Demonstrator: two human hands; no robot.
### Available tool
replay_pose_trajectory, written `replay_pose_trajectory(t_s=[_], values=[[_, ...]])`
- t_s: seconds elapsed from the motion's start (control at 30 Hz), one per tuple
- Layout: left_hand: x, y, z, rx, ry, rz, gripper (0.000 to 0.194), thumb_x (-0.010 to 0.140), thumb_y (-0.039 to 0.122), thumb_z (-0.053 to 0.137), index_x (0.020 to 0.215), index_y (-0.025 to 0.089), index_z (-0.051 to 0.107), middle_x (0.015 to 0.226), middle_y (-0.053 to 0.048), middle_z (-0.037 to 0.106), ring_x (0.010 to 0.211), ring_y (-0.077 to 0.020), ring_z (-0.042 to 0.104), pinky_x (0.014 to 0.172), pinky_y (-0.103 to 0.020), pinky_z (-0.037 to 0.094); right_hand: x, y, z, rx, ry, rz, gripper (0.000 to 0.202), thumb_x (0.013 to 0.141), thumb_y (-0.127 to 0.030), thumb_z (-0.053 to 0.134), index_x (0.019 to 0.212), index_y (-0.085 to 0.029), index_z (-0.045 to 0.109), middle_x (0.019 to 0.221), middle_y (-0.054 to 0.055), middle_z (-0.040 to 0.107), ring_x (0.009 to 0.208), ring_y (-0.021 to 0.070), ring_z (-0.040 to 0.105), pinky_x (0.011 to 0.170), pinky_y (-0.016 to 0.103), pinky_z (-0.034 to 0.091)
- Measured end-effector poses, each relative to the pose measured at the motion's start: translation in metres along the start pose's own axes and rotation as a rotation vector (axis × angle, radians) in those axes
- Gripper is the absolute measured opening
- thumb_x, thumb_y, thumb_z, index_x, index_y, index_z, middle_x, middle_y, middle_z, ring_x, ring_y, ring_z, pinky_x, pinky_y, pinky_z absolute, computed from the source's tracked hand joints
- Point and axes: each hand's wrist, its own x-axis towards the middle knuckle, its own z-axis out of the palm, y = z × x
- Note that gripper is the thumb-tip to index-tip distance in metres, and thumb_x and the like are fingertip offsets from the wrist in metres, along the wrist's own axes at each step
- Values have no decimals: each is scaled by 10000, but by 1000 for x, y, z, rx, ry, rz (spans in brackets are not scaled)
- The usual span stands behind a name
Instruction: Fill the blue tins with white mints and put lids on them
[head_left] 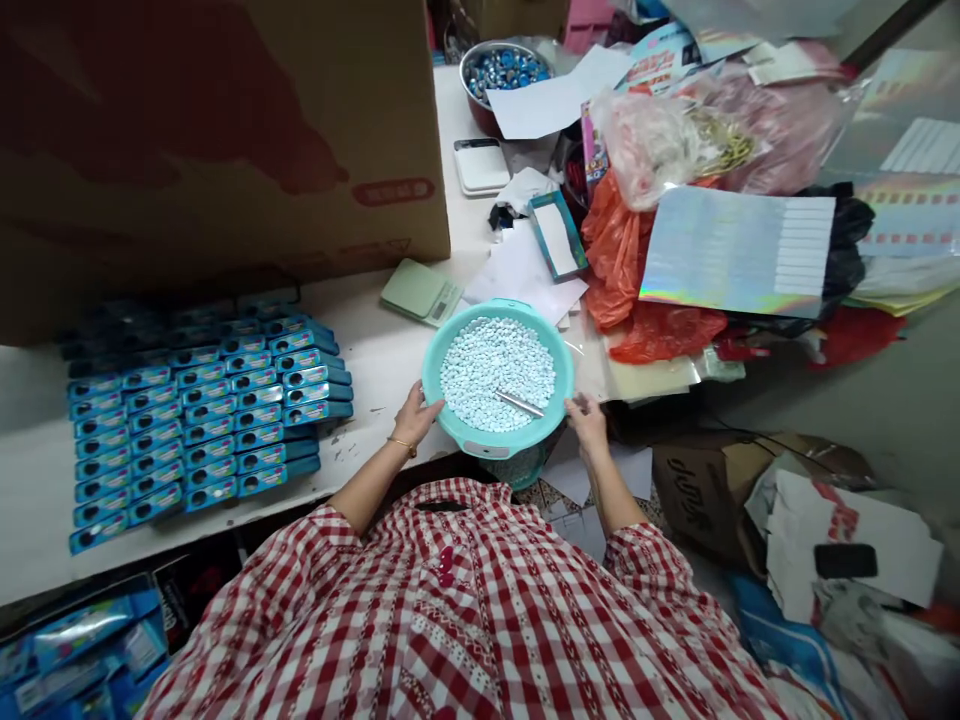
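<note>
A round turquoise basin (559, 415) is at the front edge of the white table, filled with small pale-blue pieces (487, 365). A slim metal tool (520, 403) lies on top of the pieces. My left hand (417, 416) grips the basin's left rim, its thumb over the edge and a bracelet on the wrist. On the opposite side my right hand (587, 424) holds the right rim, fingers mostly hidden behind it.
Stacked blue packs (202, 420) stand at the left, before a large cardboard box (300, 130). Behind the basin are a green scale (421, 292), a white scale (481, 166) and a small tray (557, 236). Plastic bags (619, 260) crowd the right.
</note>
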Motion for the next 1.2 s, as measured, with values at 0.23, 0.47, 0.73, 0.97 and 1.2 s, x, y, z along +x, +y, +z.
replay_pose_trajectory(t_s=[0.23,0.47,0.73,0.97,1.2], values=[[4,1,12,156,68,-26,296,689,-15,619,938,138,572,693,4,594,556,-95,550,588,-272,536,-23,25,49,279,-243,189,456,576,-415,616,958,-166,624,827,71,692,787,237,625,641,340,511],[-39,-31,-14,35,-47,-154,171,732,15,602,839,142,563,786,-31,636,622,-116,614,587,-275,559,5,15,38,215,-275,100,223,507,-234,554,706,-165,627,591,-17,612,627,170,549,583,270,451],[-21,-18,-28,26,39,-234,339,677,-12,665,946,176,580,834,-28,665,621,-110,633,666,-332,575,7,7,61,249,-372,144,254,481,-162,545,725,-157,613,586,-40,601,568,130,524,565,245,447],[0,-26,-42,98,-57,-222,498,679,-83,544,1085,202,594,876,-32,685,748,-131,665,748,-281,565,-22,18,75,400,-253,208,203,484,-136,492,661,-155,590,534,-48,544,520,106,471,502,214,395],[18,-28,-74,258,-246,-143,591,614,-62,559,1128,228,588,1019,-23,676,910,-155,646,845,-315,539,-124,60,96,648,16,158,197,510,-179,539,688,-166,624,628,-46,592,598,100,475,539,192,387]])
